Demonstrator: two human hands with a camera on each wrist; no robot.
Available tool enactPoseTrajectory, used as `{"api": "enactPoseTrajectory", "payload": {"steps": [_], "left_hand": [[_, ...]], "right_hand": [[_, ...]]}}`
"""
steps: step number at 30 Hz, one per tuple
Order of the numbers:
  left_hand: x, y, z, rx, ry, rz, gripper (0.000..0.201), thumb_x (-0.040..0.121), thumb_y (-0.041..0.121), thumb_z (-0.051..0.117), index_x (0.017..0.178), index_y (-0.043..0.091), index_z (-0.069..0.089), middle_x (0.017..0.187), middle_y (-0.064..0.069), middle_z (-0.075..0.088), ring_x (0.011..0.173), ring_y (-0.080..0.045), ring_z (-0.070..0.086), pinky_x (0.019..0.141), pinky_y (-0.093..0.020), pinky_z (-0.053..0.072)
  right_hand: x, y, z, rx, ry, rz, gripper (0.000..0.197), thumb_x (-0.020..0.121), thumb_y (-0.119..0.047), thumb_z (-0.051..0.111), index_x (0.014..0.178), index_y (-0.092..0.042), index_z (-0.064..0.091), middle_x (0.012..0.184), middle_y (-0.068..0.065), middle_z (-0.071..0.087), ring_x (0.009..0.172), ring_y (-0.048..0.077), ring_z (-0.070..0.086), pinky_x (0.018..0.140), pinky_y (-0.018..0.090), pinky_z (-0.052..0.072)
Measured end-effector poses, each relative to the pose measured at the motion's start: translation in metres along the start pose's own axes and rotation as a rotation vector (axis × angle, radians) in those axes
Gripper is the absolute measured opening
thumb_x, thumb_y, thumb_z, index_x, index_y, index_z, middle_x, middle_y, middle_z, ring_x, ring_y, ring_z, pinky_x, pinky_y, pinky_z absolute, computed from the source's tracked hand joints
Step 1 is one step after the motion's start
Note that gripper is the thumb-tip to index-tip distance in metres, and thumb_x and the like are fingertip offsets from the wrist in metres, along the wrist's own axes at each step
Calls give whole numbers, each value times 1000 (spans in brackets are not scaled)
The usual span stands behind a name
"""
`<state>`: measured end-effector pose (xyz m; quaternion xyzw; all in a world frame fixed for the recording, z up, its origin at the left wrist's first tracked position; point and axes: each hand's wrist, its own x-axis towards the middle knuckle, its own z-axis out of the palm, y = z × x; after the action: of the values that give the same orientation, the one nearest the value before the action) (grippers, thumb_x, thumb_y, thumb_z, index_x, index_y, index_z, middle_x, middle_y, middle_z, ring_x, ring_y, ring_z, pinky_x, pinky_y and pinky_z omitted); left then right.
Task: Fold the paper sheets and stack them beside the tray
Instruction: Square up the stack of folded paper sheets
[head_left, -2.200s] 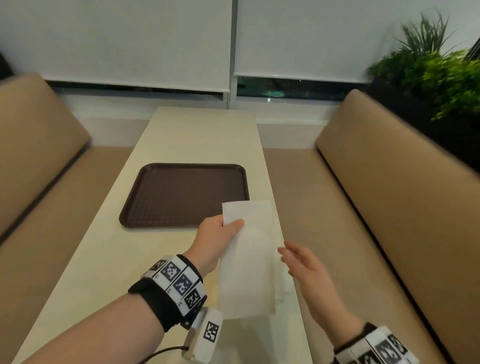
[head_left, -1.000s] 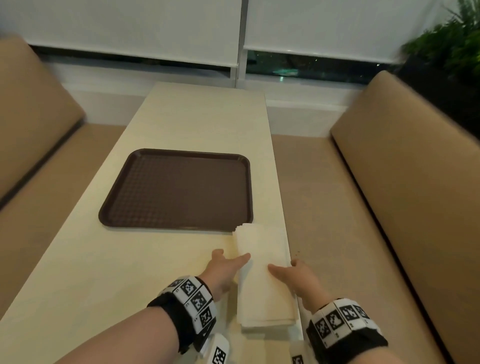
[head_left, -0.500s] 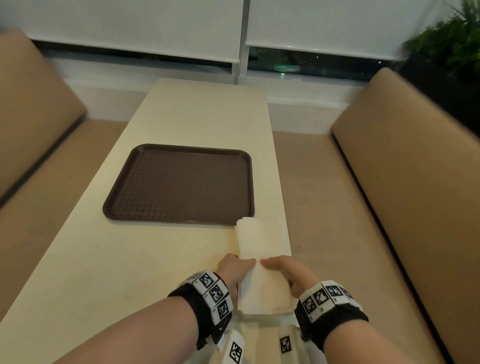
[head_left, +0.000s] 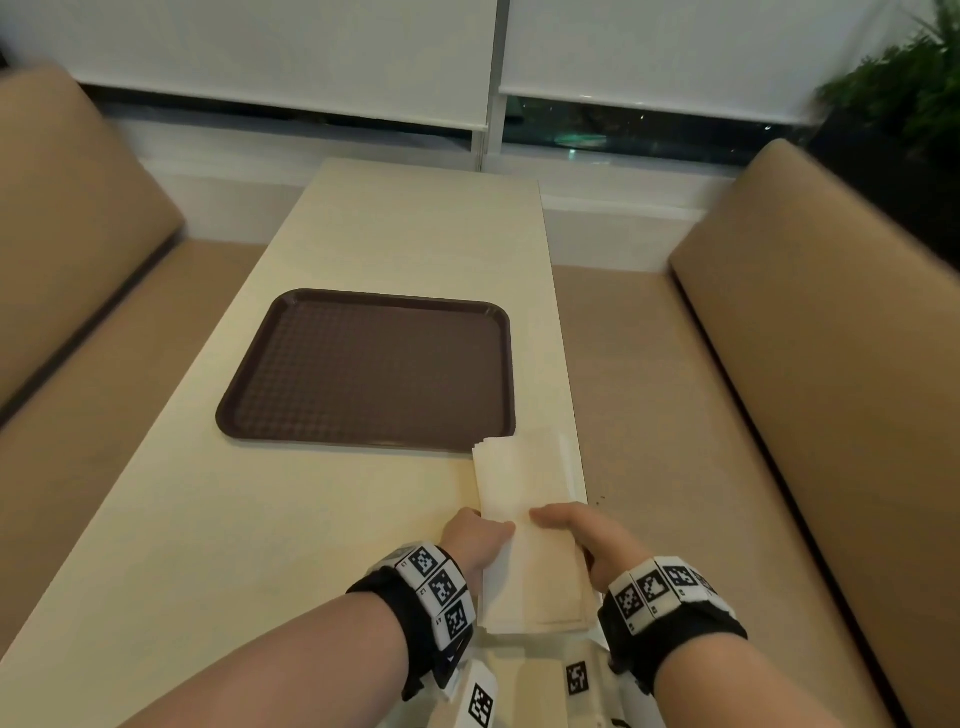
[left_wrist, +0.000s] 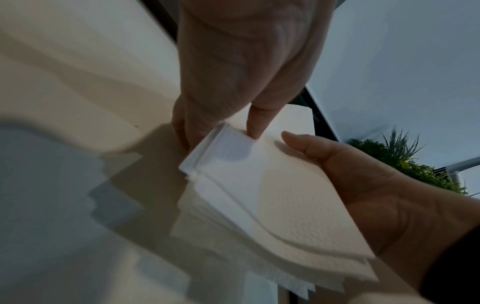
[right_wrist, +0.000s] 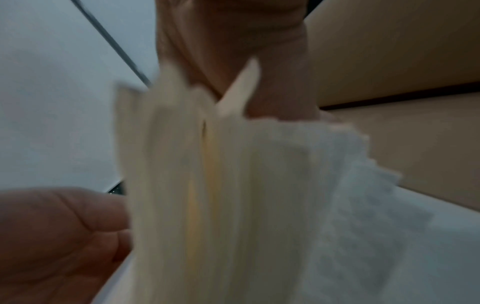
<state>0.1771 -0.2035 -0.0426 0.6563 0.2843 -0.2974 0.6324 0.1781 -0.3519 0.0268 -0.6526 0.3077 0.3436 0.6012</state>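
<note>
Both hands are squaring the stack of folded paper sheets (head_left: 524, 525), lower centre-right of frame, just below the tray (head_left: 374, 371) corner. Left hand (head_left: 475, 540) and right hand (head_left: 582, 535) are each pinching an opposite long edge, thumbs on top, probably aligning layers on the table (head_left: 208, 545).

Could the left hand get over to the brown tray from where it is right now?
Probably yes. The left hand grips the paper stack's left edge, so it must let go first. The tray lies just ahead and to its left, with only bare table between them.
</note>
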Motion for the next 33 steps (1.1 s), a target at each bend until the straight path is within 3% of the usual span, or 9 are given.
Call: {"api": "enactPoseTrajectory", "payload": {"steps": [2,7,14,18,21,23,27,30,33], "left_hand": [[3,-1,0,5,3,4,56,55,37,65,104,11,55,105,-8,67,98,-29,65,89,-44,54],[5,-1,-1,60,14,0,62,58,36,62,114,10,54,110,-8,65,99,-29,64,90,-43,53],[-1,3,-2,85,26,6,56,62,33,64,111,9,52,111,-9,64,101,-29,63,91,-43,53],[-4,5,-3,96,41,0,42,75,28,66,109,11,48,114,-10,61,105,-30,61,93,-44,51],[-4,5,-3,73,31,-2,49,72,27,65,113,9,47,115,-11,61,105,-31,61,94,-45,51],[-4,5,-3,69,28,-7,53,70,27,66,116,7,47,115,-11,61,105,-31,61,93,-45,51],[-8,5,-4,74,29,-23,51,76,26,68,118,8,47,116,-9,60,106,-30,60,95,-45,50],[-17,9,-9,24,-36,-51,60,66,31,71,118,7,52,112,-7,64,104,-28,62,93,-44,52],[-33,17,-17,-58,-193,-15,39,78,36,72,107,13,60,109,-5,69,105,-25,63,100,-44,47]], "right_hand": [[-2,-5,0,-46,-28,15,28,80,-17,73,103,-5,65,97,14,74,92,32,70,77,41,56],[-4,-6,1,-132,-11,-29,19,83,-14,70,98,-5,67,91,11,74,81,25,70,63,29,53],[7,4,-4,-62,-38,-48,25,82,-15,69,104,-4,66,96,14,74,91,31,70,81,40,55],[10,4,-5,-23,-39,-15,28,79,-17,72,104,-5,66,98,14,74,93,32,69,77,39,54],[9,1,-3,-71,-18,-37,22,80,-13,71,99,-4,65,97,15,73,87,31,69,69,35,54],[11,1,-3,-91,-16,-66,30,78,-13,73,104,-3,63,98,15,73,86,30,70,70,36,55],[12,11,-6,-44,-45,-138,50,71,-14,77,116,-7,56,103,14,72,93,32,70,85,49,56],[5,14,-9,-2,-69,-194,64,60,-19,78,118,-8,55,105,15,71,95,34,70,86,51,55],[2,13,-15,112,-122,-220,77,59,-23,81,127,-6,50,114,20,67,103,39,66,88,55,53]]}}
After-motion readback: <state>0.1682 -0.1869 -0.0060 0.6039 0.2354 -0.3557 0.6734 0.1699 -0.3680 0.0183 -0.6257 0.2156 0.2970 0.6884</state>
